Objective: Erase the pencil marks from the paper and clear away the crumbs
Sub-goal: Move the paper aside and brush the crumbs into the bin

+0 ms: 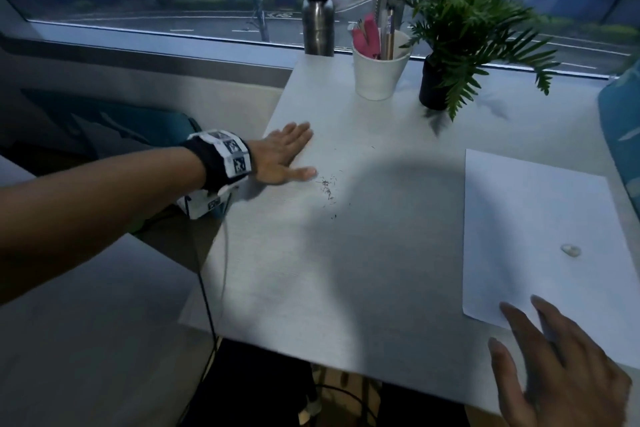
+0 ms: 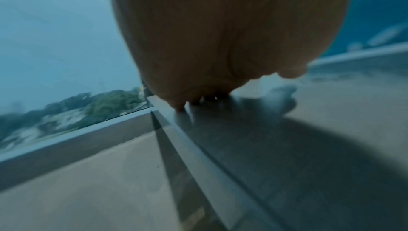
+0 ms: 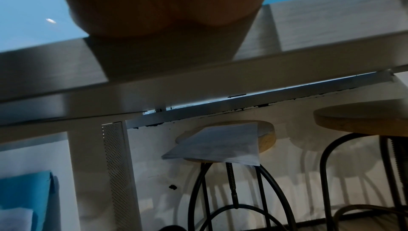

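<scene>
A white sheet of paper point(image 1: 540, 236) lies at the right of the pale table point(image 1: 363, 253), with a small whitish eraser point(image 1: 570, 249) resting on it. Dark eraser crumbs point(image 1: 327, 186) are scattered on the table near its left edge. My left hand point(image 1: 287, 156) lies flat on the table, fingers straight, just left of the crumbs; in the left wrist view the hand point(image 2: 220, 51) fills the top, fingertips on the surface. My right hand point(image 1: 554, 367) hovers with spread fingers at the paper's near corner; the right wrist view shows only the heel of the right hand point(image 3: 163, 4).
At the back by the window stand a steel bottle point(image 1: 318, 21), a white cup point(image 1: 379, 69) of pens and a potted fern point(image 1: 460, 42). A blue cushion point(image 1: 623, 135) sits at the right edge. Below the table are wooden stools point(image 3: 232, 140), one bearing papers.
</scene>
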The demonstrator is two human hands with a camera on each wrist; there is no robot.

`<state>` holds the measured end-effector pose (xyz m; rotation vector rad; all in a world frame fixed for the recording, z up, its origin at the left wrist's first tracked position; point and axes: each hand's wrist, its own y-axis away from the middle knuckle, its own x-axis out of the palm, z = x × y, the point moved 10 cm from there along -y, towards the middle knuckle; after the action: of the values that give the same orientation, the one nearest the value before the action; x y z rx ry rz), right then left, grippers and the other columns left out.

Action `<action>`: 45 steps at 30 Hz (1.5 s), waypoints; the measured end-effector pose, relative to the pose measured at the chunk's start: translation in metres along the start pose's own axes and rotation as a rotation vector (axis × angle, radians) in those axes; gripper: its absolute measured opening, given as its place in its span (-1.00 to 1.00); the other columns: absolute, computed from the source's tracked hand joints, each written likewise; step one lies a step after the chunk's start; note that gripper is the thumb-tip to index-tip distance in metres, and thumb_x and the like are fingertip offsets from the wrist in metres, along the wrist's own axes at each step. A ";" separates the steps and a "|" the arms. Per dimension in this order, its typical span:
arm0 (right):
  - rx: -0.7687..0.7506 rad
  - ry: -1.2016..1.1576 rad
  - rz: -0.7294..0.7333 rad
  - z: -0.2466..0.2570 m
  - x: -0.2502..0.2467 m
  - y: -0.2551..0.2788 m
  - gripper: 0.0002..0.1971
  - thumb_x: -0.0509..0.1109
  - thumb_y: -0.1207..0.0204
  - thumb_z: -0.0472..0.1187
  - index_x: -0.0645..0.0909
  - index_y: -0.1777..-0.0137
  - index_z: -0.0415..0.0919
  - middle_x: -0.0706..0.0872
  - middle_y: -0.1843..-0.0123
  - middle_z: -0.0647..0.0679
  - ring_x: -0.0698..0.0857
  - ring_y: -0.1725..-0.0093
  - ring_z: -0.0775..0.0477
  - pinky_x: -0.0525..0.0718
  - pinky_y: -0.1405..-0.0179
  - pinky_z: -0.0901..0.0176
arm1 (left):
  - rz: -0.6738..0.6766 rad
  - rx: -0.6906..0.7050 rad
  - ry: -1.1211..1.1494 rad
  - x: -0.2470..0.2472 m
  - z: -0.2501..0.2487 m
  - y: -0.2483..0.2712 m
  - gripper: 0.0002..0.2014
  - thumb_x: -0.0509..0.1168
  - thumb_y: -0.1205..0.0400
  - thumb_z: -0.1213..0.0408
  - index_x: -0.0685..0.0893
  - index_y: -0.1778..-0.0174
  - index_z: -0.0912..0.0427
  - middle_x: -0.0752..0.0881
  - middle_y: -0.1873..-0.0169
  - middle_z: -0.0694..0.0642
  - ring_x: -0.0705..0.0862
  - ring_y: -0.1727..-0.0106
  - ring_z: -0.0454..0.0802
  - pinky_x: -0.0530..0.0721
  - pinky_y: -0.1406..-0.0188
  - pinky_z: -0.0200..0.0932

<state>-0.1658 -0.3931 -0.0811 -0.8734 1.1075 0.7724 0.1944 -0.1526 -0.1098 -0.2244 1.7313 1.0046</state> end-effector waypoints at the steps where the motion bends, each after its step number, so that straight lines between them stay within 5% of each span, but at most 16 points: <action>1: 0.011 0.002 0.008 -0.002 0.001 0.001 -0.41 0.24 -0.37 0.25 0.72 -0.30 -0.02 0.61 -0.48 -0.16 0.60 -0.40 -0.34 0.50 -0.27 -0.34 | -0.001 -0.002 -0.028 0.006 -0.007 0.003 0.14 -0.31 -0.41 -0.62 -0.36 -0.69 0.19 -0.40 -0.67 0.17 -0.35 -0.69 0.11 -0.20 -0.69 0.18; 4: 0.024 -0.005 0.023 -0.003 0.002 0.003 -0.37 0.19 -0.36 0.28 0.70 -0.31 -0.02 0.59 -0.49 -0.16 0.56 -0.43 -0.34 0.44 -0.29 -0.32 | 0.008 0.061 -0.046 0.025 -0.041 0.013 0.09 -0.16 -0.51 -0.52 -0.37 -0.69 0.24 -0.41 -0.66 0.19 -0.37 -0.69 0.10 -0.21 -0.70 0.14; 9: 0.017 -0.042 0.001 -0.004 0.000 0.002 -0.36 0.13 -0.39 0.30 0.70 -0.31 -0.03 0.58 -0.49 -0.17 0.58 -0.40 -0.35 0.50 -0.28 -0.34 | -0.020 0.205 0.176 0.016 -0.049 0.043 -0.10 -0.08 -0.65 -0.38 -0.34 -0.71 0.05 -0.39 -0.68 0.00 -0.38 -0.68 -0.12 -0.36 -0.63 -0.03; 11: 0.027 -0.031 0.030 -0.007 0.005 0.004 -0.35 0.12 -0.38 0.33 0.65 -0.35 0.03 0.53 -0.54 -0.13 0.55 -0.44 -0.32 0.44 -0.35 -0.34 | -0.104 0.064 0.179 0.007 -0.020 0.051 -0.04 -0.10 -0.61 -0.43 -0.36 -0.70 0.10 -0.42 -0.67 0.09 -0.39 -0.68 -0.01 -0.38 -0.58 0.00; 14: 0.044 -0.036 0.057 -0.011 0.009 0.005 -0.34 0.10 -0.38 0.36 0.62 -0.38 0.09 0.50 -0.56 -0.08 0.51 -0.48 -0.29 0.38 -0.40 -0.31 | -0.034 -0.214 0.107 0.024 0.019 0.057 0.11 -0.20 -0.47 -0.52 -0.35 -0.69 0.26 -0.39 -0.66 0.27 -0.35 -0.69 0.18 -0.33 -0.64 0.11; 17: 0.055 -0.035 0.046 -0.010 0.005 0.006 -0.33 0.07 -0.38 0.37 0.62 -0.38 0.09 0.51 -0.55 -0.09 0.51 -0.46 -0.28 0.35 -0.39 -0.28 | -0.007 -0.270 0.094 0.041 0.006 0.056 0.23 -0.21 -0.40 -0.62 -0.41 -0.65 0.33 -0.43 -0.62 0.33 -0.37 -0.68 0.26 -0.22 -0.68 0.21; 23: 0.046 -0.053 0.013 -0.008 0.001 0.008 -0.41 0.13 -0.40 0.28 0.64 -0.36 0.09 0.50 -0.53 -0.08 0.51 -0.44 -0.26 0.39 -0.36 -0.32 | 0.043 -0.111 0.178 0.048 -0.057 0.049 0.17 -0.15 -0.44 -0.62 -0.43 -0.66 0.21 -0.48 -0.61 0.23 -0.45 -0.64 0.24 -0.24 -0.67 0.24; 28: 0.049 -0.080 0.007 -0.009 0.000 0.009 -0.42 0.14 -0.41 0.27 0.62 -0.37 0.11 0.50 -0.54 -0.06 0.50 -0.47 -0.24 0.40 -0.37 -0.34 | -0.071 0.057 0.407 0.000 -0.066 0.051 -0.11 -0.07 -0.68 -0.33 -0.37 -0.70 0.11 -0.36 -0.69 0.02 -0.29 -0.70 -0.05 -0.25 -0.67 -0.04; 34: 0.049 -0.069 0.008 -0.012 0.002 0.010 -0.41 0.13 -0.40 0.30 0.65 -0.35 0.12 0.52 -0.53 -0.05 0.52 -0.45 -0.23 0.39 -0.36 -0.31 | -0.083 0.034 0.196 -0.044 -0.060 0.001 -0.14 -0.07 -0.69 -0.32 -0.26 -0.73 0.10 -0.31 -0.71 0.05 -0.26 -0.72 0.02 -0.20 -0.69 0.10; 39: 0.047 -0.034 0.035 -0.014 0.007 0.006 -0.38 0.12 -0.37 0.31 0.66 -0.35 0.12 0.55 -0.51 -0.06 0.55 -0.43 -0.23 0.39 -0.34 -0.23 | 0.014 -0.034 0.035 -0.031 -0.054 -0.043 -0.16 -0.13 -0.70 -0.32 -0.23 -0.73 0.16 -0.28 -0.71 0.11 -0.24 -0.73 0.11 -0.19 -0.68 0.16; 45: 0.046 -0.027 0.040 -0.015 0.009 0.003 -0.37 0.13 -0.36 0.33 0.67 -0.34 0.09 0.58 -0.49 -0.09 0.56 -0.42 -0.25 0.41 -0.30 -0.21 | -0.015 0.221 -0.031 0.020 -0.085 -0.001 -0.08 -0.06 -0.67 -0.34 -0.30 -0.72 0.18 -0.35 -0.69 0.10 -0.33 -0.70 0.00 -0.27 -0.68 0.07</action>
<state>-0.1721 -0.4043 -0.0931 -0.8019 1.1174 0.7866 0.1271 -0.2073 -0.1211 -0.0793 1.7935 0.7937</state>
